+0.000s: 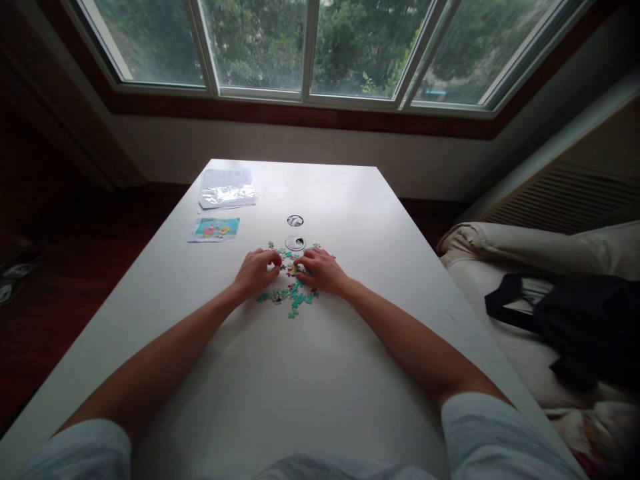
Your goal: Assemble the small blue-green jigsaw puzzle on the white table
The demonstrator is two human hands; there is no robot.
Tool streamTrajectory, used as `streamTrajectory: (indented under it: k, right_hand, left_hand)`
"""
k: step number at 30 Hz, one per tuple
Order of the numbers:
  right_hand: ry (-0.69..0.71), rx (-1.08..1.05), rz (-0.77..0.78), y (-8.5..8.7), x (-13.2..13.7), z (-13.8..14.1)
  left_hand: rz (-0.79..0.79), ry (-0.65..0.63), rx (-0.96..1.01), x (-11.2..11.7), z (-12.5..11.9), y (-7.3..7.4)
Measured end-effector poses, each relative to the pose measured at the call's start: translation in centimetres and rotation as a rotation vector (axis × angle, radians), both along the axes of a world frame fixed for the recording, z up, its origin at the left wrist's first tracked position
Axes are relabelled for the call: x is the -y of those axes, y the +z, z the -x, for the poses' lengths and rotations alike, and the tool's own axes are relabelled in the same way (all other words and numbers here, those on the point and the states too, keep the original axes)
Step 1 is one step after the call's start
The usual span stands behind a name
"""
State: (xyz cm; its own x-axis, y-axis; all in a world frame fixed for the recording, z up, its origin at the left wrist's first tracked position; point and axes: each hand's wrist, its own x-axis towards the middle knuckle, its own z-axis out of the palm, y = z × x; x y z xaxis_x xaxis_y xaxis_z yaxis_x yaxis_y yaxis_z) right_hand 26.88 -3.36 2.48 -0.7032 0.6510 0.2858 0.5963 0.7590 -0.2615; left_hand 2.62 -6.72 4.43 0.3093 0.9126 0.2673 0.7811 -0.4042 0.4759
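Observation:
Many small jigsaw puzzle pieces (299, 300), mostly teal with some yellow and pink, lie loosely spread on the white table (310, 380). My left hand (256, 272) rests at the left side of the pile, thumb and forefinger curled towards each other. What sits between those fingertips is too small to make out. Opposite it, my right hand (324, 270) has its fingers bent down around a yellowish puzzle piece (293, 270) in the middle of the pile. Both hands partly cover pieces beneath them.
Beyond the pile are two round stickers or holes with dark markings, a nearer disc (295, 243) and a farther disc (295, 221). A colourful picture card (217, 229) and a clear plastic packet (227, 189) lie at left. A black bag (590, 327) rests on the sofa (540, 257).

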Motion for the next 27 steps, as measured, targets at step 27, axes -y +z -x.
streamTrajectory:
  k: [27]
  right_hand:
    - [0.044,-0.018,0.01,0.0,0.3,0.3]
  left_hand:
    - [-0.049,0.014,-0.138,0.0,-1.0,-1.1]
